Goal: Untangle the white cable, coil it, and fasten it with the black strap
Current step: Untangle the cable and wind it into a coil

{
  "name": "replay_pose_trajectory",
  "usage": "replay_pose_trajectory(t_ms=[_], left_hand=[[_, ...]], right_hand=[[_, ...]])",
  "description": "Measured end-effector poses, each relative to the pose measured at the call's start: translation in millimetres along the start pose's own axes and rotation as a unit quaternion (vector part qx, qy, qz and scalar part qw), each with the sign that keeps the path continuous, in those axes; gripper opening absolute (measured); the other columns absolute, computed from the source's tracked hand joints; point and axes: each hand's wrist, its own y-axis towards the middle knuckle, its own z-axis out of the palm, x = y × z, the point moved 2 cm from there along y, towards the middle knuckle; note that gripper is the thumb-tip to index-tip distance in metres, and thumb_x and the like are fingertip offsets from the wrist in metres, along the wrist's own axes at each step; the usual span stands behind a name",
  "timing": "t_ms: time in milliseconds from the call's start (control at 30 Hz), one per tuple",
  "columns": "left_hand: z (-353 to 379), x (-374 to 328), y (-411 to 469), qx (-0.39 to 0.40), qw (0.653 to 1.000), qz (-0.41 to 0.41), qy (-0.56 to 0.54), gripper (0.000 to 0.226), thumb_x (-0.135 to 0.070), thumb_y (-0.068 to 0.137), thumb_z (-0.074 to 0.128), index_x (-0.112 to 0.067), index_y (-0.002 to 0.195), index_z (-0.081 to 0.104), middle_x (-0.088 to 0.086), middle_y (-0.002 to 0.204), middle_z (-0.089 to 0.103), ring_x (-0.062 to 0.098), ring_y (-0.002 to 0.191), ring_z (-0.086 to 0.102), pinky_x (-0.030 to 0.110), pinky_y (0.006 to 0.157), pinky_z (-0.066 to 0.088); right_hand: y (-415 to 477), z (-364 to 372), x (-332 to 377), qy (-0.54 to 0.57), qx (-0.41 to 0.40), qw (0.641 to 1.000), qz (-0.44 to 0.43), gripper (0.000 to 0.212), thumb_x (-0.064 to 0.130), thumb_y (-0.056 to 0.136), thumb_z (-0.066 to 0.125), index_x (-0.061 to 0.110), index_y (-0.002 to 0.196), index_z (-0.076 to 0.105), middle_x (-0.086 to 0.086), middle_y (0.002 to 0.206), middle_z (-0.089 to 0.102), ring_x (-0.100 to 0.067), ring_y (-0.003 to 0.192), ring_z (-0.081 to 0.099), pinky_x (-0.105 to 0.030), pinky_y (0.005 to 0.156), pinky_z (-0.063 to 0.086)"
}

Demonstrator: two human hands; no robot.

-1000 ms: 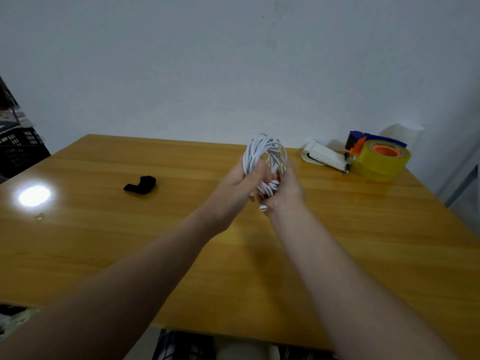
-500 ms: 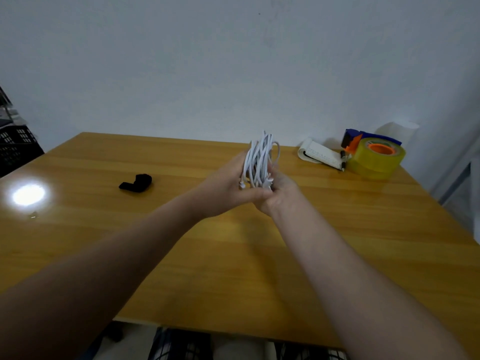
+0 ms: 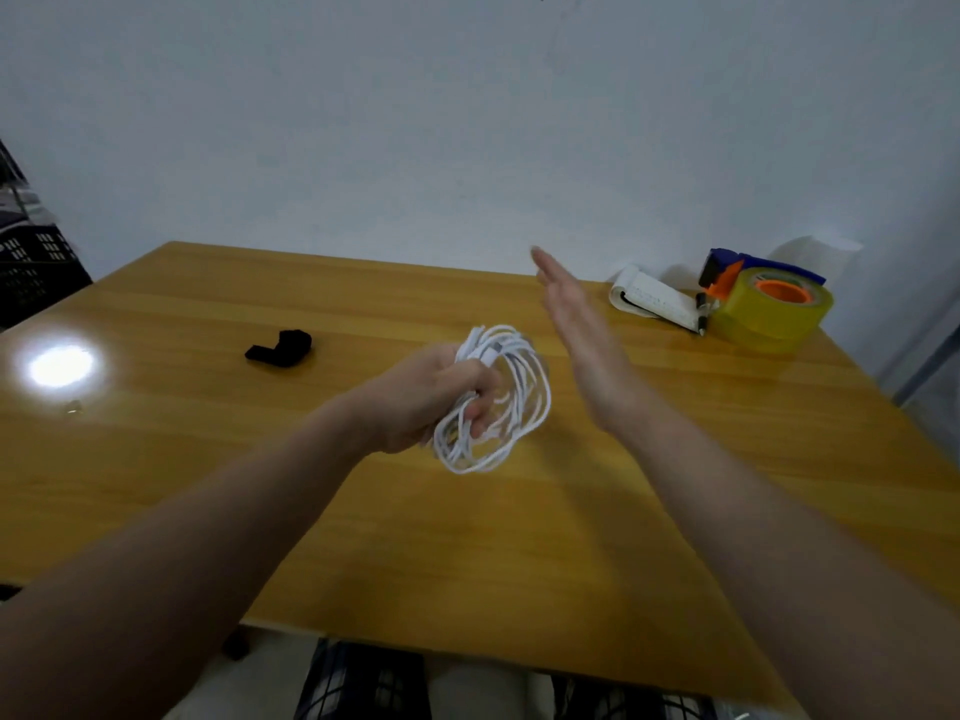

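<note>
The left hand (image 3: 428, 394) is gripping the coiled white cable (image 3: 517, 350) in a closed fist, holding the loops just above the wooden table (image 3: 467, 537). The right hand (image 3: 582, 345) is hovering just right of the cable, apart from it, fingers straight and empty. The black strap (image 3: 280, 348) is lying on the table well to the left of the cable, untouched.

Two hands (image 3: 431, 402) (image 3: 587, 345); one each: cable (image 3: 511, 350), strap (image 3: 280, 349), tape roll (image 3: 769, 319), notepad (image 3: 657, 298).
</note>
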Motion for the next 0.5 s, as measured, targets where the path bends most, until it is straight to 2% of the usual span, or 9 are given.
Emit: replay_pose_trajectory(t_ms=[67, 133, 200, 267, 333, 400, 500], left_hand=[[6, 0, -1, 0.054, 0.997, -0.023, -0.057, 0.027, -0.011, 0.081, 0.043, -0.011, 0.054, 0.042, 0.005, 0.048, 0.040, 0.023, 0.050, 0.042, 0.033, 0.053, 0.030], [8, -3, 0, 0.073, 0.993, -0.039, -0.084, 0.034, -0.007, 0.083, 0.043, -0.015, 0.050, 0.044, 0.002, 0.045, 0.037, 0.017, 0.043, 0.044, 0.025, 0.049, 0.036], [5, -3, 0, 0.047, 0.995, -0.055, -0.065, 0.048, -0.003, 0.090, 0.041, -0.016, 0.044, 0.048, 0.002, 0.042, 0.039, 0.014, 0.041, 0.044, 0.022, 0.047, 0.039], [-3, 1, 0, -0.007, 0.995, -0.081, -0.052, 0.053, -0.005, 0.093, 0.043, -0.017, 0.041, 0.049, 0.003, 0.041, 0.042, 0.015, 0.041, 0.046, 0.022, 0.048, 0.041], [-11, 6, 2, -0.060, 0.994, -0.087, 0.005, 0.045, -0.018, 0.091, 0.053, -0.015, 0.046, 0.050, 0.005, 0.044, 0.049, 0.021, 0.046, 0.052, 0.027, 0.052, 0.044], [-16, 8, 4, -0.092, 0.987, -0.068, 0.109, 0.030, -0.026, 0.085, 0.058, -0.013, 0.059, 0.053, 0.004, 0.047, 0.055, 0.025, 0.052, 0.057, 0.032, 0.055, 0.046], [-22, 11, 3, -0.102, 0.985, -0.042, 0.131, 0.011, -0.011, 0.084, 0.061, -0.009, 0.082, 0.050, -0.001, 0.045, 0.057, 0.018, 0.047, 0.057, 0.031, 0.054, 0.048]], right_hand=[[0, 5, 10, -0.067, 0.151, 0.986, 0.006, 0.061, 0.059, 0.082, 0.033, 0.037, 0.139, 0.036, 0.015, 0.140, 0.043, 0.001, 0.130, 0.039, -0.009, 0.099, 0.036], [-3, 12, 11, -0.076, 0.198, 0.977, 0.016, 0.056, 0.054, 0.081, 0.041, 0.030, 0.131, 0.048, 0.015, 0.118, 0.061, 0.002, 0.110, 0.056, -0.015, 0.091, 0.045], [-6, 18, 4, -0.088, 0.164, 0.982, 0.011, 0.033, 0.039, 0.089, 0.050, 0.024, 0.116, 0.062, 0.015, 0.096, 0.066, 0.001, 0.089, 0.063, -0.015, 0.079, 0.049], [-7, 24, -4, -0.113, 0.097, 0.989, -0.013, 0.011, 0.031, 0.092, 0.054, 0.031, 0.096, 0.064, 0.018, 0.080, 0.066, 0.002, 0.075, 0.061, -0.016, 0.069, 0.047], [-6, 30, -11, -0.120, 0.040, 0.992, -0.010, 0.011, 0.036, 0.091, 0.056, 0.033, 0.086, 0.064, 0.016, 0.077, 0.066, 0.000, 0.076, 0.062, -0.021, 0.072, 0.048], [-2, 37, -14, -0.106, 0.024, 0.993, 0.036, 0.019, 0.039, 0.090, 0.058, 0.021, 0.090, 0.066, 0.009, 0.079, 0.067, -0.007, 0.077, 0.062, -0.028, 0.074, 0.048], [2, 44, -16, -0.073, 0.049, 0.994, 0.062, 0.024, 0.032, 0.091, 0.059, 0.009, 0.098, 0.062, 0.000, 0.078, 0.067, -0.010, 0.071, 0.062, -0.031, 0.071, 0.048]])
